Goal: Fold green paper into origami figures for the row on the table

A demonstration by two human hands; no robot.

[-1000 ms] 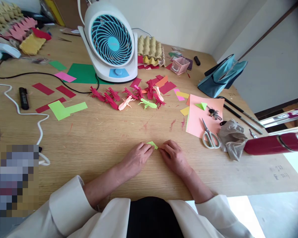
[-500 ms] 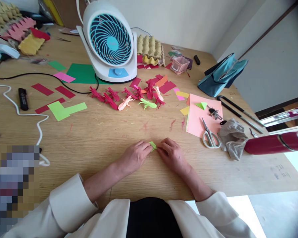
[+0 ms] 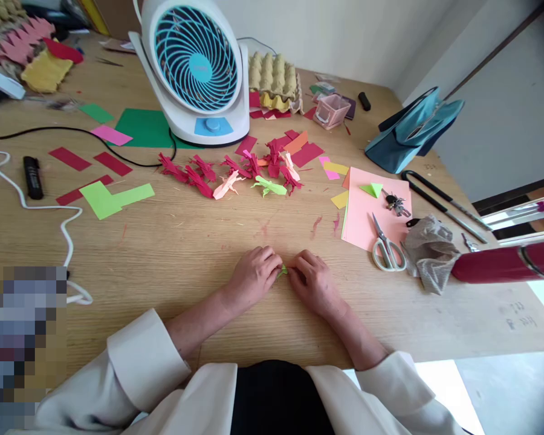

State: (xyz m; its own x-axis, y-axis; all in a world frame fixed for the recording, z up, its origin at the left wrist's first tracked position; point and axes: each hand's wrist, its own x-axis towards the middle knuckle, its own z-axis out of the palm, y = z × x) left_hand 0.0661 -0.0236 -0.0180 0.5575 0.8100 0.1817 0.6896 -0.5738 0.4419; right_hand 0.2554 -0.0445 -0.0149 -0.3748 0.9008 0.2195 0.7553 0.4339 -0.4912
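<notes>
A small light green paper piece point(image 3: 283, 271) is pinched between my two hands over the wooden table point(image 3: 208, 241). My left hand point(image 3: 255, 275) holds its left side and covers most of it. On its right side, the fingertips of my right hand point(image 3: 315, 281) are closed on it. Beyond the hands lies a row of small folded paper figures: several red ones point(image 3: 198, 181), a pale peach one point(image 3: 228, 185) and a light green one point(image 3: 271, 186).
Behind the figures stands a white fan point(image 3: 199, 69). To the right are scissors point(image 3: 387, 244) on pink paper point(image 3: 360, 211), a grey cloth point(image 3: 428, 251) and a red bottle point(image 3: 494, 264). Cut light green paper point(image 3: 100, 199) and a black marker point(image 3: 32, 177) lie left.
My left hand has shifted slightly right and covers more of the green paper, so less of it shows. The view has moved a little.
</notes>
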